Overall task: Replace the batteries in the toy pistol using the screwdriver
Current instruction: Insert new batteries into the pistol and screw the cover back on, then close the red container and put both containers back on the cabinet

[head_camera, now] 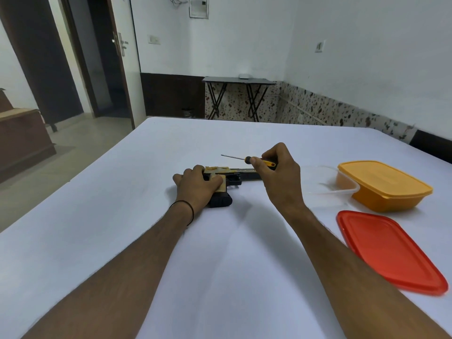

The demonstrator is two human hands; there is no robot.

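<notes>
A gold and black toy pistol [232, 176] lies on its side in the middle of the white table [122, 228], barrel pointing right. My left hand [195, 188] rests over its grip and rear end, fingers curled round it. My right hand [278, 177] hovers above the barrel and holds a small screwdriver [247, 159] with a yellow and black handle. Its thin shaft points left, level above the pistol and not touching it.
A yellow lidded container [384, 185] stands at the right, with a clear plastic tub [327, 182] against its left side. A red lid [389, 250] lies flat nearer to me on the right. A folding table stands at the far wall.
</notes>
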